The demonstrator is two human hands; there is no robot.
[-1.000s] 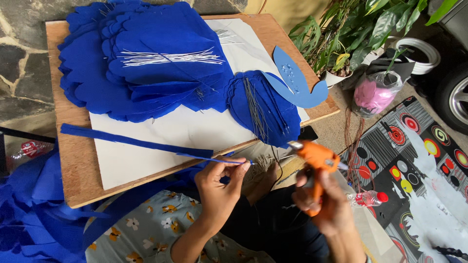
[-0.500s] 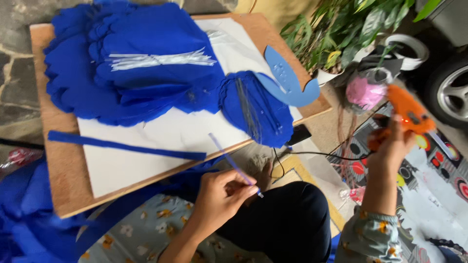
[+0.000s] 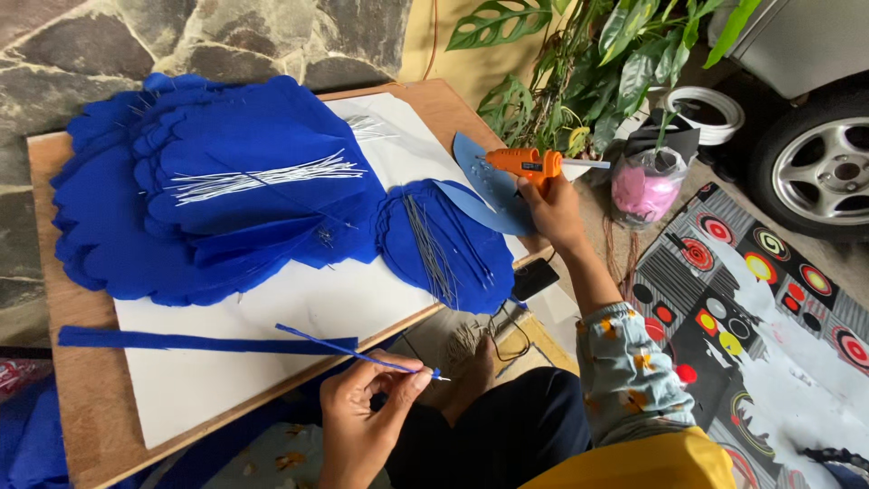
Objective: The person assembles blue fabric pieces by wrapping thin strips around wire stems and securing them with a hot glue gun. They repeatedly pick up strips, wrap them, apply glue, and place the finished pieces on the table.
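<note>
My left hand point(image 3: 367, 412) pinches a thin wire wrapped in blue strip point(image 3: 348, 351) near the front edge of the wooden board point(image 3: 63, 326). The strip's loose end trails left as a long blue band point(image 3: 199, 342) over the white sheet point(image 3: 299, 308). My right hand point(image 3: 552, 208) holds an orange glue gun point(image 3: 525, 163) over the board's right corner, above light-blue cut shapes point(image 3: 489, 186). A large pile of blue scalloped petals point(image 3: 208, 190) carries a bundle of white wires point(image 3: 262, 177). A smaller blue petal stack point(image 3: 444, 244) holds grey wires.
Green potted plants point(image 3: 588, 63) stand behind the board's right corner. A jar with pink filling point(image 3: 644, 186) sits beside them. A patterned mat point(image 3: 769, 308) covers the floor at right, near a car wheel point(image 3: 828, 167). A black phone point(image 3: 534, 278) lies under the board's edge. Blue fabric point(image 3: 27, 435) lies lower left.
My right hand has carried the glue gun from near my lap out to the right and then up over the board's right corner. My left hand keeps its hold on the wrapped wire.
</note>
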